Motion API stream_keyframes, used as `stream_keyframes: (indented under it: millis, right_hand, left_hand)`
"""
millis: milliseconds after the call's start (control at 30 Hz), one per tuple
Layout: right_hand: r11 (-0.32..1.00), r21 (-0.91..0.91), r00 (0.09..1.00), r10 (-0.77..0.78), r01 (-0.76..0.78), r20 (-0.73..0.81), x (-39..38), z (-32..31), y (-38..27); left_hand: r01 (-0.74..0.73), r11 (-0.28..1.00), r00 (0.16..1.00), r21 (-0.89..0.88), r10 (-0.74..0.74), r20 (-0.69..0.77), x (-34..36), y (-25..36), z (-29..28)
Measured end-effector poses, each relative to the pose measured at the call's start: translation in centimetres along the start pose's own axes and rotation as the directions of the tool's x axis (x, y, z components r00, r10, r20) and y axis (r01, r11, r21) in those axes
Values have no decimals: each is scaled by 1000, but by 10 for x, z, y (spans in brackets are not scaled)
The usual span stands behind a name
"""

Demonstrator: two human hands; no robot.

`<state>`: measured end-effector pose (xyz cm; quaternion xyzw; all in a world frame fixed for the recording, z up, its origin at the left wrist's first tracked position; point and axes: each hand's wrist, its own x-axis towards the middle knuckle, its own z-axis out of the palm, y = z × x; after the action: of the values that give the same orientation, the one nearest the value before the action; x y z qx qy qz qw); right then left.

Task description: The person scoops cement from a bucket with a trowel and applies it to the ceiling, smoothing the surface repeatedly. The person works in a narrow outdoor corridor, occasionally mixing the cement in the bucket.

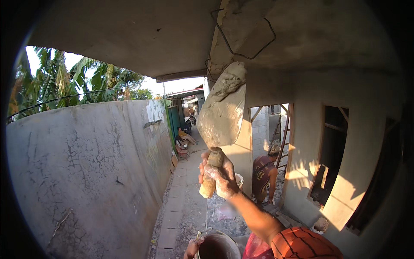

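My right hand (223, 176) is raised in front of me, its fingers wrapped round the wooden handle of a mortar-smeared trowel (219, 118). The blade points up toward the concrete beam overhead, with a lump of wet grey mortar (230, 80) on its upper part. Whether the tip touches the beam I cannot tell. Low in the picture, my left hand (192, 247) grips the rim of a bucket (235, 247) at its left side. The bucket's inside looks dark, and its contents cannot be made out.
Bent steel rods (248, 56) hang from the ceiling. A cracked grey wall (82, 172) runs along the left of the paved passage (177, 207). One person (263, 175) bends down by a doorway at right; another (186, 136) sits farther off. Window openings (332, 151) are at right.
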<state>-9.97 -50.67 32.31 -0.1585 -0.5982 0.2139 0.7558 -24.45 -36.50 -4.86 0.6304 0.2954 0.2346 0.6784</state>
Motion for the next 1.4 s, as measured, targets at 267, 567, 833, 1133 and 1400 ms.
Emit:
stream_keyframes:
  millis: [267,567,833,1133,1400]
  right_hand:
    - [899,305,949,-287,314,-129,151,60,-68]
    - [852,354,920,-320,384,-227,262,94,-134]
    - [926,92,907,-332,366,-260,264,140,-138]
    - [864,-44,792,-480,502,-378,271,191,-106]
    - [841,271,878,-408,468,-249,204,174,-57]
  left_hand:
    - [-64,990,998,-123,61,-27,-37,-7,-11]
    - [-135,991,991,-25,134,-31,-48,11,-4]
    - [-196,976,979,-93,189,-74,-41,-6,1]
    - [-84,996,996,7,84,-18,-45,-10,-9]
    - [-110,993,992,-40,107,-72,-69,22,8]
